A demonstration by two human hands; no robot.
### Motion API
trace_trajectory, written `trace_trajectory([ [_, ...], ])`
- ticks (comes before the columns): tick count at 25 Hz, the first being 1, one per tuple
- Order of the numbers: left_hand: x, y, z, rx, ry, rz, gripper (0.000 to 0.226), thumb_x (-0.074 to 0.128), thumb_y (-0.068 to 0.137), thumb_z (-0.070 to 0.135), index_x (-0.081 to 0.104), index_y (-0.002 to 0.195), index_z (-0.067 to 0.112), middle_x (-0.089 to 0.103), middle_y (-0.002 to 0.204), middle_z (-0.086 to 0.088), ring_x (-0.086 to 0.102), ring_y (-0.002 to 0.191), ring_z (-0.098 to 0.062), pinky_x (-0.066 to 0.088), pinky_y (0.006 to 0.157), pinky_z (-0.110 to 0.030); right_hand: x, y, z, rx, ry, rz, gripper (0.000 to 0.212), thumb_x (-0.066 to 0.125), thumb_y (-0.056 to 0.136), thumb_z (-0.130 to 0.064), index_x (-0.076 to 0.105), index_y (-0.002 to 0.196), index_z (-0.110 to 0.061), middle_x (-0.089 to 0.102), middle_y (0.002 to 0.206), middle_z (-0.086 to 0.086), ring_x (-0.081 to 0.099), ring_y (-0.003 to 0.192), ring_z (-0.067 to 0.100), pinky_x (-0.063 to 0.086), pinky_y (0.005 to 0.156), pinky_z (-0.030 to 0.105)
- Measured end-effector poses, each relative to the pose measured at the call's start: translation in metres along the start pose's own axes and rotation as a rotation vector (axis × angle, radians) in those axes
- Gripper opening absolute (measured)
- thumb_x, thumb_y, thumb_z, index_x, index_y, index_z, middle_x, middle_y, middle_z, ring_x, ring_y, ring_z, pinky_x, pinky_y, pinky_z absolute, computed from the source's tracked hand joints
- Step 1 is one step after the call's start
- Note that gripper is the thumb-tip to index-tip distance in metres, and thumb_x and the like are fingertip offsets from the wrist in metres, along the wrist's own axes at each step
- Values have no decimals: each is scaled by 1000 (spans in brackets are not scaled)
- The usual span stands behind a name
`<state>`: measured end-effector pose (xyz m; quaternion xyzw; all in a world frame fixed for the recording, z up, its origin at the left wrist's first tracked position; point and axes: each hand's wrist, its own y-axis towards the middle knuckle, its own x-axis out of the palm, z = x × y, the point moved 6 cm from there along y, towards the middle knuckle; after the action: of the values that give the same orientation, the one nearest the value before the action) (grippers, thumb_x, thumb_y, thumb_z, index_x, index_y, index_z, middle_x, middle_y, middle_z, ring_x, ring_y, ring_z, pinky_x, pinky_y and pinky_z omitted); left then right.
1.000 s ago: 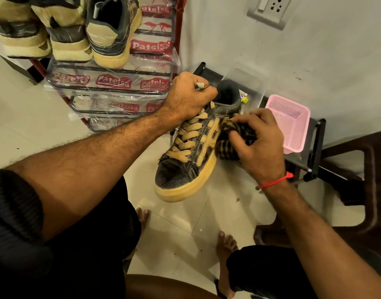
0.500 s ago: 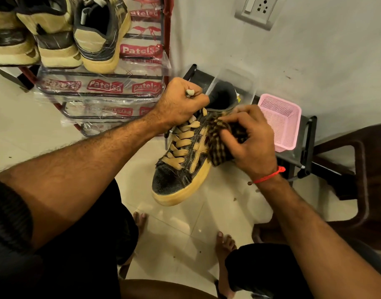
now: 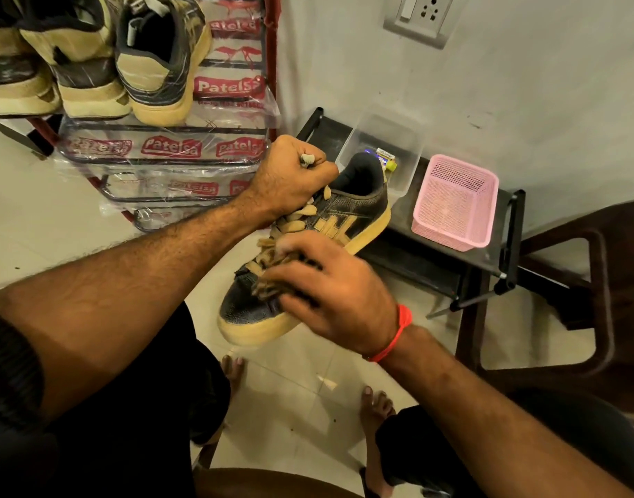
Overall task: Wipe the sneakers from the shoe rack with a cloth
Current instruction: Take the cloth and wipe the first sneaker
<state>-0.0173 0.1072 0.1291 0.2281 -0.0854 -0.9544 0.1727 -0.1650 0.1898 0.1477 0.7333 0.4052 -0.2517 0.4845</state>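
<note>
Head view: my right hand, gripping the cloth, has slid from the sneaker's side nearer, onto its toe; my left hand still fists the laces. Wiping progresses.

One head-worn camera looks steeply down, close over both forearms. It faces the wall; edges seem bowed.
</note>
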Motion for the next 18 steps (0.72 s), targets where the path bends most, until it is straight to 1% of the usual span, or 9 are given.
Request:
trace_trajectory([
  [2, -2, -3, 3, 9, -31, -3, 41, 58, 82, 12, 41, 52, -10, 34, 48, -5, 27, 45, -12, 26, 44, -29, -33, -2, 41, 154, -72, 173, 20, 70, 82, -2, 72, 101, -1, 60, 108, 19, 59, 100, 24, 52, 88, 36],
  [4, -6, -2, 4, -1, -56, 35, 41, 58, 83, 12, 43, 52, -11, 37, 47, -8, 30, 46, -14, 29, 45, -31, -79, -20, 100, 476, -155, 439, 17, 70, 78, -4, 71, 95, -7, 60, 101, 16, 53, 96, 11, 47, 90, 22],
  [5, -8, -2, 4, -11, -56, 56, 41, 58, 84, 13, 45, 54, -12, 41, 47, -12, 33, 46, -17, 31, 45, -35, -95, -35, 123, 649, -130, 546, 14, 71, 78, -11, 70, 92, -13, 62, 99, 12, 54, 94, 10, 48, 90, 23],
  [7, -10, 2, 6, -39, -2, 65, 46, 61, 92, 21, 54, 59, -10, 49, 52, -17, 41, 48, -20, 40, 48, -42, -103, -57, 148, 884, 36, 674, 13, 73, 79, -29, 67, 89, -24, 68, 95, 5, 64, 91, 19, 54, 88, 41],
  [9, -11, 3, 13, -113, 158, -7, 53, 61, 99, 39, 59, 63, 0, 52, 54, -11, 46, 46, -12, 47, 49, -33, -94, -59, 149, 915, 149, 677, 13, 75, 79, -36, 66, 86, -30, 71, 93, 6, 68, 90, 24, 57, 84, 46],
  [11, -15, 2, 14, -196, 378, -121, 56, 59, 92, 57, 57, 63, 9, 50, 54, -2, 44, 44, -7, 41, 44, -21, -86, -51, 140, 887, 162, 623, 13, 77, 79, -37, 65, 84, -34, 71, 93, 5, 68, 90, 22, 57, 83, 44],
  [13, -21, -2, 10, -276, 486, -262, 58, 61, 78, 69, 62, 70, 11, 58, 60, -2, 54, 53, -11, 42, 49, -23, -82, -48, 139, 871, 129, 598, 14, 76, 79, -39, 65, 84, -34, 71, 93, 4, 68, 89, 21, 57, 82, 44],
  [15, -21, -13, 6, -329, 474, -448, 46, 68, 75, 65, 66, 76, 19, 67, 70, 2, 64, 66, -11, 46, 56, -25, -80, -48, 139, 869, 122, 583, 15, 76, 79, -39, 66, 87, -32, 71, 94, 4, 68, 90, 21, 57, 83, 44],
  [18, -5, -36, 3, -349, 562, -713, 26, 73, 85, 47, 56, 73, 31, 61, 73, 11, 58, 68, -3, 39, 57, -20, -74, -46, 138, 892, 192, 554, 14, 78, 78, -36, 67, 86, -31, 73, 93, 0, 69, 90, 18, 57, 84, 43],
])
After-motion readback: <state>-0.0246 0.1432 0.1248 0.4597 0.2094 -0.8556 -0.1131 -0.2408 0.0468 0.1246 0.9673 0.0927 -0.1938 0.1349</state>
